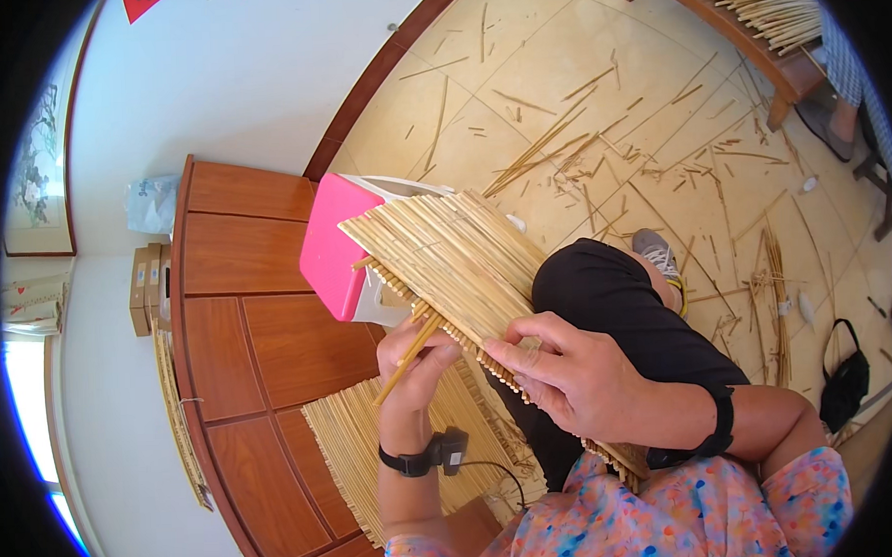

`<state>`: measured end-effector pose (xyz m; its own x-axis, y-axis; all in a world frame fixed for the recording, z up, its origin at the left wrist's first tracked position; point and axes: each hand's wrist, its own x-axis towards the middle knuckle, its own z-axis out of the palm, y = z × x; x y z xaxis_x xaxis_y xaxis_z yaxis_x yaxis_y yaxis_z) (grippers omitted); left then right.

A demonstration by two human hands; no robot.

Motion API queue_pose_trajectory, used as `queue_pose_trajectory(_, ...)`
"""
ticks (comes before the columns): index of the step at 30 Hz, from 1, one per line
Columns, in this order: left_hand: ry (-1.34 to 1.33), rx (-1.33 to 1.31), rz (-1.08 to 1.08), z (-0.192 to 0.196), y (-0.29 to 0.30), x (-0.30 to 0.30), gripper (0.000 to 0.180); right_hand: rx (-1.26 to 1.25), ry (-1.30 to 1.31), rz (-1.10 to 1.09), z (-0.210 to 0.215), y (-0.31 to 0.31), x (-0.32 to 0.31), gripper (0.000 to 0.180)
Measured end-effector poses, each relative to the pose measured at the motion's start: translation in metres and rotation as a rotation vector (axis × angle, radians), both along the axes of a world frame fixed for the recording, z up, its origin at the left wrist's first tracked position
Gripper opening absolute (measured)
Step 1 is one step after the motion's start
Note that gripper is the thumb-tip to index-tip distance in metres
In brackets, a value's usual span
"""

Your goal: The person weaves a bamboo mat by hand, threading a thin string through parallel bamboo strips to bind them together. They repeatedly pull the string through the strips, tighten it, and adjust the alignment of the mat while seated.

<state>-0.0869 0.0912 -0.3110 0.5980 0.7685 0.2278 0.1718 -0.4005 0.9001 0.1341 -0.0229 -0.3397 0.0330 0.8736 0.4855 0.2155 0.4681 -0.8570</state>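
Observation:
A slanted panel of straw-coloured stalks, laid side by side in a tight row, rests over my lap and against my dark-trousered knee. My right hand grips its near edge, thumb on top and fingers curled underneath. At the panel's left edge, where cut stalk ends show in a row, my left hand is closed around a loose stalk that sticks out towards me. Another stalk end juts from the edge farther up. The panel covers part of my left fingers.
A pink and white bin stands behind the panel, beside a brown wooden cabinet. A second stalk mat leans below. Stalk scraps litter the tiled floor. At the right are a black mask, a wooden bench with stalks, and another person's foot.

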Motion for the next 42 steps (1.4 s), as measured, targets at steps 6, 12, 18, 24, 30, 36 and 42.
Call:
queue_pose_trajectory(6,-0.042,-0.050,0.087,0.003,-0.008,0.008,0.011,-0.005,0.022,0.079,-0.005,0.007,0.005,0.046)
queue_pose_trajectory(12,0.029,-0.064,0.136,0.009,-0.012,0.009,0.011,0.027,-0.037,0.034,-0.003,0.005,0.003,0.048)
queue_pose_trajectory(18,0.219,0.029,0.061,0.018,-0.007,-0.002,0.011,0.035,-0.076,0.003,0.000,0.003,0.002,0.050)
queue_pose_trajectory(24,0.389,0.004,0.067,0.029,-0.014,-0.004,0.007,0.015,-0.096,0.038,0.004,0.003,0.006,0.050)
queue_pose_trajectory(30,0.333,-0.024,0.152,0.034,-0.020,0.004,0.004,0.010,-0.084,0.022,0.002,0.002,0.004,0.052)
queue_pose_trajectory(36,0.320,0.032,0.112,0.036,-0.019,0.012,0.005,0.007,-0.072,0.049,-0.001,0.002,0.003,0.053)
queue_pose_trajectory(42,0.313,-0.124,0.237,0.039,-0.031,0.030,0.010,0.026,-0.087,0.036,-0.001,0.003,0.005,0.052)
